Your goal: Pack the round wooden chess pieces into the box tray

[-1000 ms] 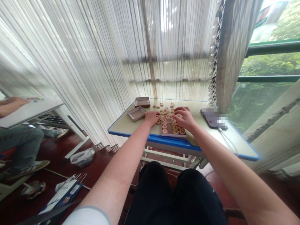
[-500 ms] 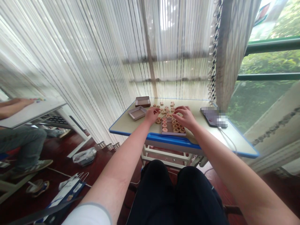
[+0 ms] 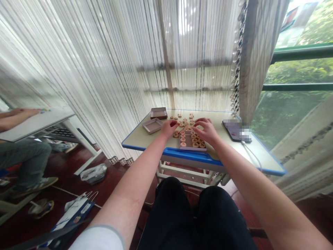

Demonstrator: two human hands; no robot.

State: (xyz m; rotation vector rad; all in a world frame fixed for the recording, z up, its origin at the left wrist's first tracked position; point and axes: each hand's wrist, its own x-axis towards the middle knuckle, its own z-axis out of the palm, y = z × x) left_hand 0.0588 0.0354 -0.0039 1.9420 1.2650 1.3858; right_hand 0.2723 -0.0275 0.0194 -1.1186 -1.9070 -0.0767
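Note:
My left hand (image 3: 169,128) reaches in beside the loose round Chinese chess pieces (image 3: 185,121), thumb and forefinger closed together on one piece at their near left. Over the far right corner of a shallow box (image 3: 193,148) is my right hand (image 3: 206,128), fingers curved and thumb slightly apart from the forefinger; I see no piece between them. Inside the box, red-marked pieces (image 3: 183,139) line the left side and dark-marked pieces (image 3: 195,140) fill the right, with a bare strip between. Stacked pieces (image 3: 176,134) stand just left of the box.
Two shallow trays (image 3: 153,126) (image 3: 159,113) sit at the table's back left. A phone (image 3: 235,130) with a white cable lies on the right. The table (image 3: 135,139) has a blue rim. Another person's hands (image 3: 23,114) rest on a neighbouring table at far left.
My left hand has moved slightly right, and its thumb and forefinger have closed on a piece. My right hand has hardly moved. The rows in the box look the same.

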